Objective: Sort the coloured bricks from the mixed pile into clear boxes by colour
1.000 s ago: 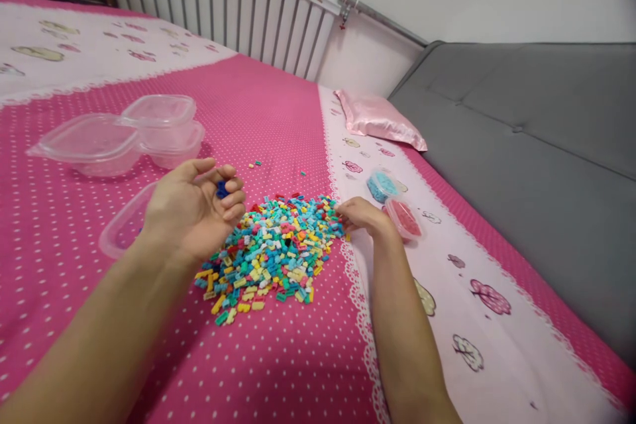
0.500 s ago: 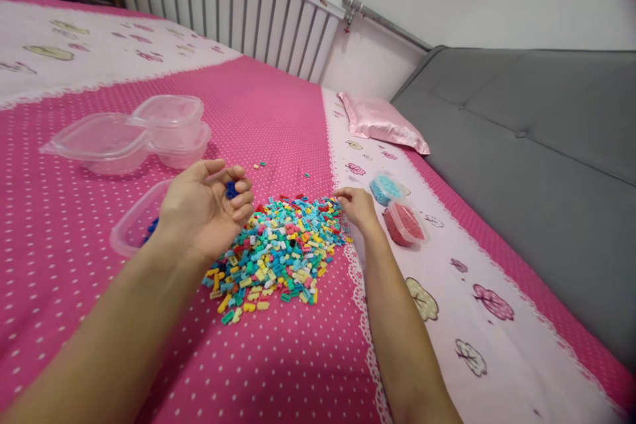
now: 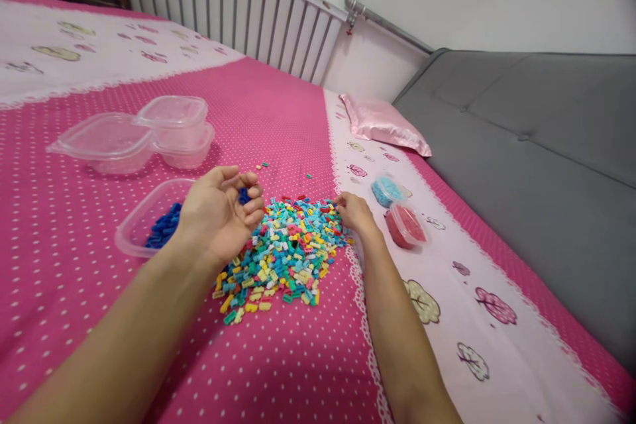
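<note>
Though small, bricks (image 3: 243, 196) inside left hand (image 3: 212, 215).

bricks (image 3: 293, 252): plastic | tubs (image 3: 106, 136): smooth glossy plastic | pillow (image 3: 385, 122): shiny cloth | pipe (image 3: 392, 29): metal

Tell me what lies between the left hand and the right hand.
In the head view, a heap of mixed-colour toy bricks on the polka-dot bedsheet spreads between the left hand, which cups blue bricks, and the right hand.
</note>
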Demonstrator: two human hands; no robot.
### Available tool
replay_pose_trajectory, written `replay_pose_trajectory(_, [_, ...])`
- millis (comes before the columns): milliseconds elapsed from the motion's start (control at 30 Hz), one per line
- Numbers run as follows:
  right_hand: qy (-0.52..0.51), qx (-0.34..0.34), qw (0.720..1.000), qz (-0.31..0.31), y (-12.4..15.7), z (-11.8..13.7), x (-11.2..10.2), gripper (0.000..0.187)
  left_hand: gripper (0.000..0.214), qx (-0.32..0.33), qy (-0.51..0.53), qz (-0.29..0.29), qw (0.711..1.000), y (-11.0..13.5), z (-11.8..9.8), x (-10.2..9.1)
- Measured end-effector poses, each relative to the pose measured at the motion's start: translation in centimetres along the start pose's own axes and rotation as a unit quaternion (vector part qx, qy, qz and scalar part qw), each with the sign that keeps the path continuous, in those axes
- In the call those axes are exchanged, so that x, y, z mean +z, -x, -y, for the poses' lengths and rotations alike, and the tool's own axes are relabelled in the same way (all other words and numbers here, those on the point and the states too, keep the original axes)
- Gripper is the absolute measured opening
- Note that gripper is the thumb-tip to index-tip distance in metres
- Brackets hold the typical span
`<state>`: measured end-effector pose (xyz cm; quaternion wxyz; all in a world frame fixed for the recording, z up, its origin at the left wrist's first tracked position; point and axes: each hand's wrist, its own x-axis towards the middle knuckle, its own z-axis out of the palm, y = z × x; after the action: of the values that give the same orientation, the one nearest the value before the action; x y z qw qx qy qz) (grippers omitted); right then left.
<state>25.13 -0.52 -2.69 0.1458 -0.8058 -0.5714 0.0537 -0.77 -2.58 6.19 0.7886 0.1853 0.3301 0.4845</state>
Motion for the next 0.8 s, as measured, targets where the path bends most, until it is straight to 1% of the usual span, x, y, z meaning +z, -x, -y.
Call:
replay_pose_trajectory(133, [-0.006, 0.008, 1.0, -0.008, 0.0, -0.1, 0.2, 0.016, 0.019, -0.002, -0.002, -0.001, 1.0, -0.2, 0.3, 0.0])
replay_pose_trajectory(200, [-0.025, 0.014, 0.999, -0.026, -0.2, -0.3, 0.1, 0.015, 0.018, -0.011, -0.005, -0.004, 1.0, -0.2, 0.4, 0.0])
replay_pose_trajectory(300, [-0.075, 0.007, 0.993, -0.092, -0.4, -0.3, -0.4, 0.014, 0.017, -0.027, -0.001, -0.012, 1.0, -0.3, 0.5, -0.1])
replay_pose_trajectory(367, [-0.127, -0.01, 0.982, -0.137, -0.4, 0.0, -1.1, 0.012, 0.016, -0.031, 0.006, -0.011, 0.999, -0.4, 0.6, -0.1])
replay_pose_trajectory(467, [-0.228, -0.053, 0.956, -0.175, 0.1, 1.2, -2.5, 0.01, 0.014, -0.036, 0.018, -0.007, 0.999, -0.5, 0.7, -0.2])
replay_pose_trajectory(533, [-0.3, -0.097, 0.931, -0.185, 1.1, 2.5, -3.7, 0.011, 0.013, -0.043, 0.017, -0.011, 0.999, -0.5, 0.9, -0.1])
replay_pose_trajectory(600, [-0.371, -0.148, 0.9, -0.174, 2.4, 3.9, -5.0, 0.011, 0.014, -0.053, 0.01, -0.016, 0.998, -0.4, 1.1, 0.0])
replay_pose_trajectory(667, [-0.417, -0.192, 0.876, -0.149, 3.9, 5.2, -6.2, 0.009, 0.016, -0.063, 0.002, -0.013, 0.998, -0.3, 1.5, 0.2])
replay_pose_trajectory(733, [-0.438, -0.224, 0.861, -0.132, 5.2, 6.2, -7.2, 0.008, 0.017, -0.068, -0.002, 0.001, 0.998, -0.3, 2.0, 0.3])
replay_pose_trajectory(800, [-0.44, -0.247, 0.855, -0.118, 6.4, 6.9, -7.9, 0.008, 0.018, -0.075, -0.004, 0.016, 0.997, -0.3, 2.4, 0.4])
